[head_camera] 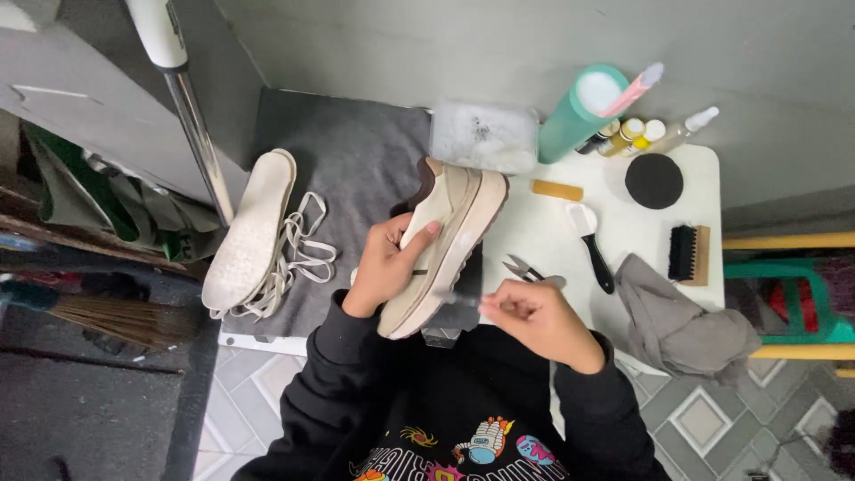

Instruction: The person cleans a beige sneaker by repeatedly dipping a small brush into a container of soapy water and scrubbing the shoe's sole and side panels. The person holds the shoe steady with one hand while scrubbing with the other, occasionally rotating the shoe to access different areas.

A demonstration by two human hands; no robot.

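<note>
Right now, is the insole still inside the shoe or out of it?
Out. The insole lies bottom-up on the dark mat with the laces, apart from the shoe in the left hand.

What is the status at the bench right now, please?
Left hand grips shoe, sole turned right. Right hand holds a small tool at the sole edge. Nothing in the way; pliers lie beside.

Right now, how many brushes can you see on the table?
2. A black-handled brush lies mid-table; a wooden brush with black bristles lies by the right edge. The right hand may hold another, too blurred to tell.
</note>
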